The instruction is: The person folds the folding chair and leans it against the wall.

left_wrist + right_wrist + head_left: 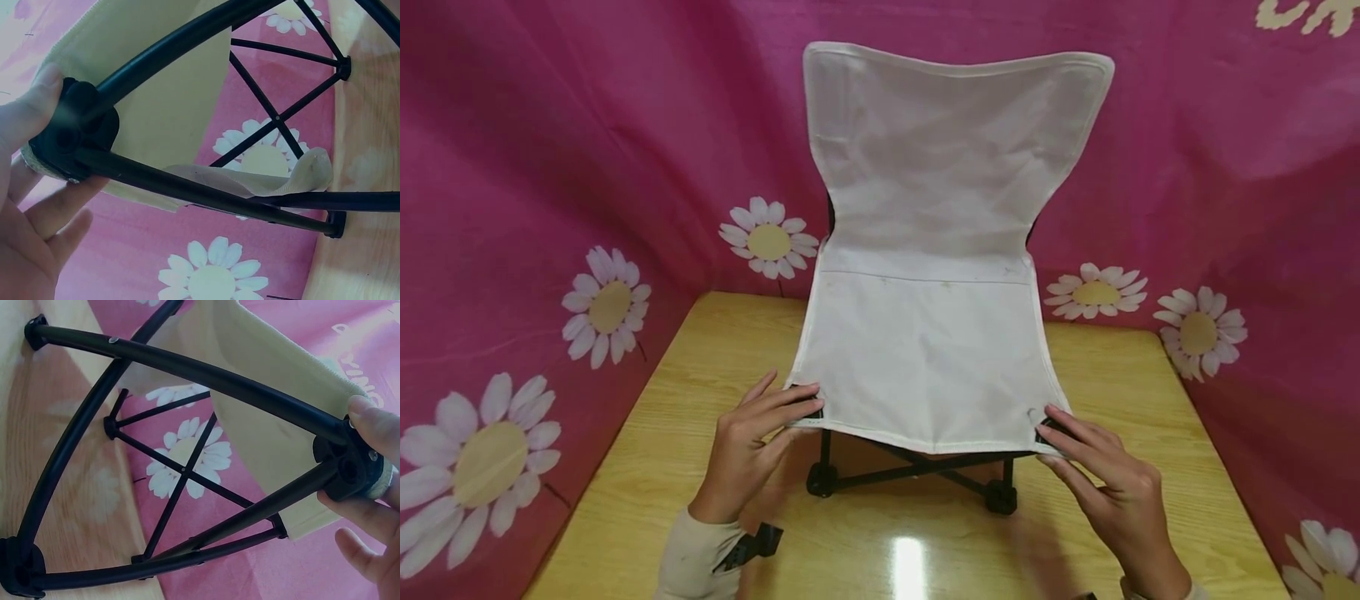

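Note:
A small folding chair [925, 350] with a white fabric seat and backrest stands unfolded on the wooden table, facing me. Its black tube legs [187, 187] cross beneath the seat. At the seat's front left corner my left hand [752, 446] grips the black corner joint [75, 131], thumb on one side and fingers on the other. My right hand [1112, 483] holds the matching joint [350, 462] at the front right corner in the same way. Seen from below in both wrist views, the fabric stretches between the joints.
The wooden table [647, 483] extends on both sides of the chair and in front of it. Pink cloth [625, 125] with white daisies hangs behind and at both sides, close to the backrest. A black strap [752, 546] is on the left sleeve.

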A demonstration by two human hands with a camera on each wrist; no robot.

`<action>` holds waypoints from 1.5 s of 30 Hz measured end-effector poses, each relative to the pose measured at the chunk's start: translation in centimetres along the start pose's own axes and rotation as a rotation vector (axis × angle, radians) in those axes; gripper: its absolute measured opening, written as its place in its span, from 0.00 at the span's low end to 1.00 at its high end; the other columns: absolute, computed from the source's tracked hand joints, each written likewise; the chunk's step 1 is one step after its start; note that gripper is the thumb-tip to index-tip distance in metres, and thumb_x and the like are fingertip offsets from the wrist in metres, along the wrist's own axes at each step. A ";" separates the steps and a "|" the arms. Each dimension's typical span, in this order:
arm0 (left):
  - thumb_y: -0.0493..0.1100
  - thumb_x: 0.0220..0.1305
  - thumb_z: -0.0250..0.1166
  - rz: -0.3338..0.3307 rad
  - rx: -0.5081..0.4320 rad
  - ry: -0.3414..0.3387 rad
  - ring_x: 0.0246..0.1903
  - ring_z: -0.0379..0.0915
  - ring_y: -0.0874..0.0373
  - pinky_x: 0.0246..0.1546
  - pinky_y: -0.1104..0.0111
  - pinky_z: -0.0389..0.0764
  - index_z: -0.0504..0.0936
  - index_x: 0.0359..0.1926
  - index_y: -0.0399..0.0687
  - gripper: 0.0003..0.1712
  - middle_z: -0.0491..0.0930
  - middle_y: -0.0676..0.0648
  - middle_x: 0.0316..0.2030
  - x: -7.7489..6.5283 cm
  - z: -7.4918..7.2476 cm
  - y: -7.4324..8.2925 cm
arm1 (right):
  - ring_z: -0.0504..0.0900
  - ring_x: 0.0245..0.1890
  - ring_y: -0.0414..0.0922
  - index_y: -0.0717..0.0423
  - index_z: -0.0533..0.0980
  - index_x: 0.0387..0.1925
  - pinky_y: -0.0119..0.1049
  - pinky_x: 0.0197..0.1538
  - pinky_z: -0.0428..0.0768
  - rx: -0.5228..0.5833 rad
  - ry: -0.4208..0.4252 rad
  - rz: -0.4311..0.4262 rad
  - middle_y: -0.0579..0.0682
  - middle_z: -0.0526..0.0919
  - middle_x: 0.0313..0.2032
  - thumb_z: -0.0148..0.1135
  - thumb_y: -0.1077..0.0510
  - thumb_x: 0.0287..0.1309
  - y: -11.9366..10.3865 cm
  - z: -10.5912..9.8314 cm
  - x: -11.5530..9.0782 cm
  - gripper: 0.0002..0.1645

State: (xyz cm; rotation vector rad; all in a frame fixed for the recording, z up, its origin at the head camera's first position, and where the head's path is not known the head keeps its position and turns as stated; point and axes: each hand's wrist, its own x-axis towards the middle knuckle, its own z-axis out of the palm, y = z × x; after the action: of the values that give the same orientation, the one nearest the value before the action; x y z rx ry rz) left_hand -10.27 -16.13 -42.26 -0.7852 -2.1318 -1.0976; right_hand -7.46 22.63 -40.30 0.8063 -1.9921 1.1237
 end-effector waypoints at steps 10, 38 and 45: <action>0.25 0.37 0.74 0.050 -0.076 0.051 0.46 0.82 0.49 0.63 0.52 0.63 0.87 0.45 0.40 0.27 0.84 0.43 0.47 0.1 0.3 -0.4 | 0.81 0.51 0.50 0.68 0.83 0.43 0.26 0.55 0.74 0.007 -0.035 0.001 0.67 0.82 0.47 0.71 0.64 0.51 1.2 -0.3 -0.5 0.17; 0.27 0.40 0.75 0.063 -0.034 0.061 0.44 0.83 0.51 0.61 0.50 0.66 0.88 0.43 0.41 0.23 0.85 0.45 0.45 1.1 0.6 0.6 | 0.83 0.49 0.48 0.67 0.83 0.42 0.24 0.54 0.74 -0.051 -0.024 -0.080 0.66 0.83 0.46 0.65 0.56 0.60 -0.6 -0.4 1.3 0.17; 0.28 0.41 0.75 0.061 -0.019 0.059 0.43 0.83 0.53 0.61 0.50 0.66 0.88 0.44 0.43 0.23 0.85 0.47 0.45 1.2 0.5 0.8 | 0.83 0.48 0.48 0.66 0.84 0.42 0.24 0.54 0.73 -0.064 -0.029 -0.062 0.65 0.83 0.46 0.65 0.56 0.59 -1.1 -0.4 1.5 0.16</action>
State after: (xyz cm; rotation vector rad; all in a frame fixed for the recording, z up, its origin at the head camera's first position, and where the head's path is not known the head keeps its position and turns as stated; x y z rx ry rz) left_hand -10.61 -15.04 -41.21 -0.8115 -2.0381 -1.0967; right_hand -7.37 22.26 -38.46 0.8497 -2.0021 1.0131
